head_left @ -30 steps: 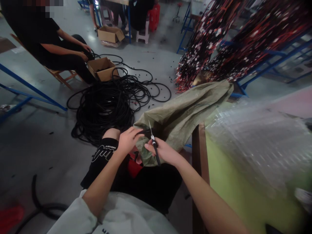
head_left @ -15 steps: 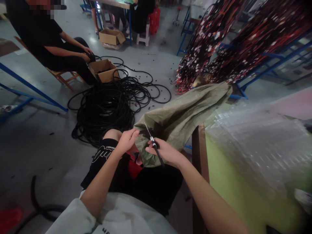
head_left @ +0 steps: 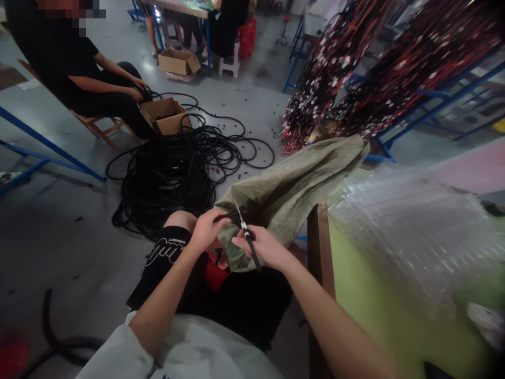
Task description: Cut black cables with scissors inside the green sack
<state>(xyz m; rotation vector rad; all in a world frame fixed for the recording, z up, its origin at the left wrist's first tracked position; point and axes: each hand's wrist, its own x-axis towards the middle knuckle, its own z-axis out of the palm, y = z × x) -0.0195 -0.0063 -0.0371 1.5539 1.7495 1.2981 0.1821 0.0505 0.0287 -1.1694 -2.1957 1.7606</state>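
Sack (head_left: 300,184) mouth beside the hands (head_left: 263,246)

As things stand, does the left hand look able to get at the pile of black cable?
Probably yes, with a lean down: the pile of black cable lies on the floor beyond the knee, and only that knee seems partly in the left hand's way.

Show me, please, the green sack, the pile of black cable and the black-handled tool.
Green sack (head_left: 296,181), head view: its creased fabric.
Pile of black cable (head_left: 168,179), head view: its coiled middle.
Black-handled tool (head_left: 251,245), head view: its handle.
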